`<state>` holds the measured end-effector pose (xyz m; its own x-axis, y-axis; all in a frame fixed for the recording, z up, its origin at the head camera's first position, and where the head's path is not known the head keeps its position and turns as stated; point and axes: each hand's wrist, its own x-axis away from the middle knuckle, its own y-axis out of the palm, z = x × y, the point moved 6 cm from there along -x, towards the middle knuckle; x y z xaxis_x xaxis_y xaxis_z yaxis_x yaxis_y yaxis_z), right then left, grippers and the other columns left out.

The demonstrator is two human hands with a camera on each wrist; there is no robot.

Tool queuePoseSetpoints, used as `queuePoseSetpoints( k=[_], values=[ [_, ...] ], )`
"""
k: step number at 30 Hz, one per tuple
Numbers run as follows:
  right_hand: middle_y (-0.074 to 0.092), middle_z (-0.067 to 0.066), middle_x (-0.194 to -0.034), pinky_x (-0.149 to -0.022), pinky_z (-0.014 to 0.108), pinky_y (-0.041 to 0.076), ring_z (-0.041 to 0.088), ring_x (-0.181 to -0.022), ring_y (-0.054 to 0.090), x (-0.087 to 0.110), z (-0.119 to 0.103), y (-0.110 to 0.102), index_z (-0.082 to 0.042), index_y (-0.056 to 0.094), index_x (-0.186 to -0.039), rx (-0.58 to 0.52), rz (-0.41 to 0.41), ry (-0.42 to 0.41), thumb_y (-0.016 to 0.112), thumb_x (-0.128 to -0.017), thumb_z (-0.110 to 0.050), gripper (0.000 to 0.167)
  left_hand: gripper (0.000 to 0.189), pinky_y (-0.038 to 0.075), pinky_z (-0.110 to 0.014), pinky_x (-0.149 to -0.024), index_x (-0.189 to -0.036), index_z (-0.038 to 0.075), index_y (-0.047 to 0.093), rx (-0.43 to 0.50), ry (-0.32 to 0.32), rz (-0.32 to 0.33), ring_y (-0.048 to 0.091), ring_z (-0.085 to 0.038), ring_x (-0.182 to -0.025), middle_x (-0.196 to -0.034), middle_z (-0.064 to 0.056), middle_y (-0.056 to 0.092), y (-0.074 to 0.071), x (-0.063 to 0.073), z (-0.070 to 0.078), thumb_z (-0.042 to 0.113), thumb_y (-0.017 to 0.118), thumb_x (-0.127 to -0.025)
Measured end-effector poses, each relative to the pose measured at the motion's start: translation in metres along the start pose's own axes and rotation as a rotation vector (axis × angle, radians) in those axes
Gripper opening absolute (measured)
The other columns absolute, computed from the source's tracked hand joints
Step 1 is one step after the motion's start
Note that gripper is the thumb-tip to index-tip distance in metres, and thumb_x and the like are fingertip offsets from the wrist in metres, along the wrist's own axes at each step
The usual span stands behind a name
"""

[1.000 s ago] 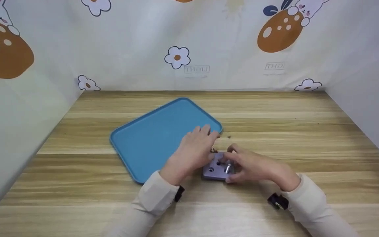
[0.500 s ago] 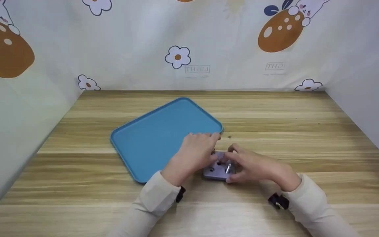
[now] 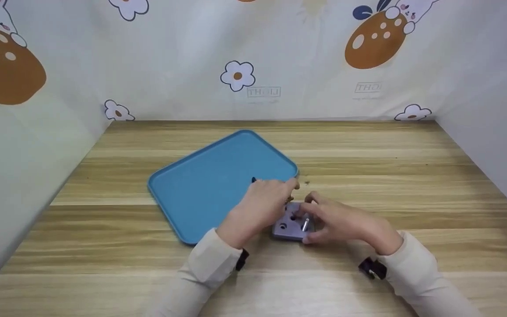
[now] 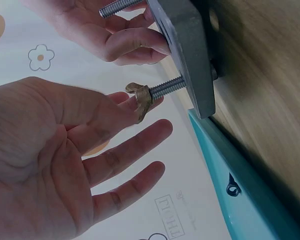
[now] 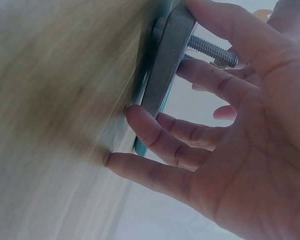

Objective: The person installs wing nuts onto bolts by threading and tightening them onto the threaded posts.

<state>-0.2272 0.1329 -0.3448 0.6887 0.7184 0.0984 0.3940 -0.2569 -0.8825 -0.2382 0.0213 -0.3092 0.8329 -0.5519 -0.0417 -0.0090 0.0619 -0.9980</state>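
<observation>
The plate (image 3: 295,230) sits right of centre in the lower half of the head view, on the worktop (image 3: 412,185), just beside the tray (image 3: 218,176). The left wrist view gives what the head view mostly hides behind the left hand (image 3: 259,206): a brassy wing nut (image 4: 143,98) near the free end of a threaded bolt (image 4: 170,87) that stands out from the plate. The left hand's thumb and forefinger pinch that nut, while two more fingers stretch away loosely. The right hand (image 3: 341,221) grasps the plate between thumb and fingers at its right side; the right wrist view shows the lower fingers spread down toward the worktop, the lowest fingertip at its surface.

A second bolt (image 3: 305,225) shows bare thread in the head view, close to the right hand, and tops the left wrist view. Holes in the plate's face show from above only; from the side, the left wrist view adds a bolt head on the underside.

In the tray, at the lower right of the left wrist view, lies a small dark thing (image 4: 233,186) with a ring-like end. Pale sleeves (image 3: 211,259) enter from the bottom of the head view, and a curtain (image 3: 183,66) with printed flowers fills the top
</observation>
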Motion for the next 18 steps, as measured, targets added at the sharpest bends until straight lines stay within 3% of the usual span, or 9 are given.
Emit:
queuePoseSetpoints(
  k=[9, 18],
  values=[
    [0.046, 0.009, -0.112, -0.078, 0.033, 0.048, 0.018, -0.094, 0.053, -0.0007, -0.0009, -0.0001, -0.009, 0.054, -0.119, 0.013, 0.009, 0.002, 0.072, -0.079, -0.031, 0.049, 0.039, 0.050, -0.037, -0.079, -0.126, 0.015, 0.051, -0.018, -0.033, 0.034, 0.057, -0.023, -0.098, -0.112, -0.004, 0.059, -0.0051, 0.0015, -0.0060, 0.014, 0.059, -0.087],
    [0.046, 0.006, -0.112, -0.075, 0.029, 0.047, 0.016, -0.092, 0.053, 0.0000, 0.0010, -0.0001, -0.012, 0.051, -0.129, 0.004, -0.008, 0.036, 0.072, -0.078, -0.031, 0.058, 0.038, 0.044, -0.029, -0.053, -0.123, 0.016, 0.053, 0.025, -0.123, -0.037, 0.049, -0.016, -0.063, -0.078, -0.003, 0.060, -0.0031, 0.0021, -0.0085, 0.030, 0.061, -0.088]
  ],
)
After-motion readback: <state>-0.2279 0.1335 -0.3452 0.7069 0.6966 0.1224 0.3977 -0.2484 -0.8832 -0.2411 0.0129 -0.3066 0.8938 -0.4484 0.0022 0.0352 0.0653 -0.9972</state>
